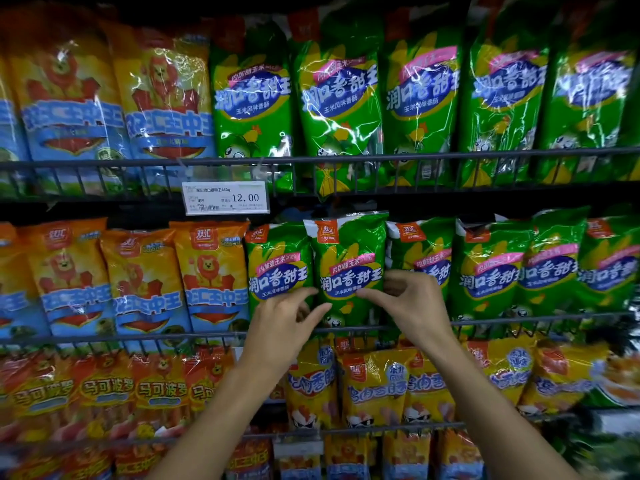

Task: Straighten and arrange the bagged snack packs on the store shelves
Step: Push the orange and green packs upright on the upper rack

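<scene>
A green snack bag (349, 261) stands upright in the middle shelf row, slightly forward of its green neighbours. My left hand (284, 320) touches its lower left edge, thumb and fingers reaching across the front. My right hand (408, 303) holds its right edge, fingers curled around the side and thumb stretched over the front. Another green bag (277, 268) stands just to the left and one more green bag (426, 254) to the right, partly hidden by my right hand.
Orange and blue bags (145, 282) fill the middle shelf's left part. The upper shelf holds more green bags (339, 98) behind a wire rail (381, 157), with a price tag (225, 197) reading 12.00. Yellow bags (374, 386) and orange bags (104, 393) fill the lower shelf.
</scene>
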Demonstrator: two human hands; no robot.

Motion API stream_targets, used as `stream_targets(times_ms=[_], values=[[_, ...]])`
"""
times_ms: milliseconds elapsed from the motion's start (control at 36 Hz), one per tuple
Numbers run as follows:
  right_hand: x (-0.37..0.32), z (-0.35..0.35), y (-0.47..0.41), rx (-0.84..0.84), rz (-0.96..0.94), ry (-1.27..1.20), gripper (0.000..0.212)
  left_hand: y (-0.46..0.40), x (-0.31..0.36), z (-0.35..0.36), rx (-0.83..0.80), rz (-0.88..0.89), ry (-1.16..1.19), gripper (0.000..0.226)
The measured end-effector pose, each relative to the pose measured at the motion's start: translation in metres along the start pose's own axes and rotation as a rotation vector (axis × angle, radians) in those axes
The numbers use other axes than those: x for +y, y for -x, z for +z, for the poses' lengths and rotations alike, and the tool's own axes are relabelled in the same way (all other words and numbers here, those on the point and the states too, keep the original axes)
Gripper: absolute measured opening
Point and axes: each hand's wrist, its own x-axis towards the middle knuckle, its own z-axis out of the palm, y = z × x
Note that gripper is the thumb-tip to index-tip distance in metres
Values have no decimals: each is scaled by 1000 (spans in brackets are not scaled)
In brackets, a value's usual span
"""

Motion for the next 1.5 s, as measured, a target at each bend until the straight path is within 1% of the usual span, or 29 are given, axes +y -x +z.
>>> stream_targets(times_ms=[28, 83, 139, 250, 278, 361, 500, 556, 583, 639, 694, 806, 861, 917, 944, 972, 1000, 1028, 1056, 1083, 1139, 1194, 1250, 1278, 1361, 1389, 1444, 1500], values=[[-1, -1, 0, 20, 6, -46, 42, -2, 2, -1, -5, -16, -4, 44], [-3, -3, 0, 60, 21, -124, 54, -7, 6, -3, -25, -45, -26, 47], [-4, -5, 0, 94, 33, -198, 59, -8, 8, -4, -50, -78, -45, 53], [-6, -8, -4, 138, 50, -291, 65, -6, 10, -6, -132, -92, -84, 81], [-7, -8, -5, 135, 50, -300, 67, -6, 10, -5, -143, -93, -96, 83], [-6, -8, -5, 129, 35, -301, 72, -7, 10, -5, -146, -82, -130, 78], [-3, -6, -6, 145, 7, -218, 65, -9, 11, 0, -138, -101, -160, 61], [-1, -5, -5, 137, 7, -195, 65, -9, 10, 3, -121, -94, -218, 52], [1, -5, -4, 126, 5, -176, 65, -7, 10, 5, -116, -82, -256, 51], [4, -5, -2, 91, -4, -121, 65, -4, 11, 8, -130, -46, -339, 57], [6, -3, 1, 55, -20, -55, 66, 1, 10, 11, -144, -2, -423, 56], [9, -1, 4, 24, -43, 7, 67, 3, 3, 12, -149, 67, -482, 54], [9, -1, 4, 17, -41, 30, 68, 3, -2, 16, -113, 87, -450, 54], [10, -1, 5, 14, -43, 41, 69, 9, -6, 20, 25, 103, -326, 57], [10, -1, 7, 17, -44, 48, 68, 13, -8, 21, 113, 137, -253, 52], [11, 0, 8, 23, -43, 58, 65, 18, -10, 22, 194, 183, -195, 42], [12, 1, 10, 27, -41, 66, 64, 21, -11, 23, 257, 227, -158, 32], [13, 2, 11, 30, -38, 69, 64, 24, -11, 24, 290, 259, -140, 26], [13, 3, 13, 35, -32, 67, 63, 24, -9, 24, 295, 289, -132, 30], [13, 3, 14, 49, -27, 60, 61, 23, -6, 23, 272, 330, -130, 39], [13, 3, 17, 83, -30, 48, 56, 19, 0, 23, 185, 388, -149, 54], [15, 4, 22, 111, -49, 33, 58, 17, 3, 25, 99, 379, -171, 61], [17, 6, 28, 144, -89, 3, 63, 17, 3, 26, 48, 350, -182, 63], [19, 7, 31, 182, -139, -8, 63, 17, 1, 27, 30, 335, -190, 64], [23, 10, 31, 338, -376, 40, 61, 14, -2, 28, -7, 305, -240, 66], [22, 11, 28, 358, -461, 69, 61, 13, -1, 28, -6, 308, -265, 66], [17, 15, 19, 330, -600, 140, 62, 12, 1, 30, 14, 316, -297, 65], [16, 23, 9, 280, -665, 248, 63, 9, 4, 29, 53, 312, -280, 61]])
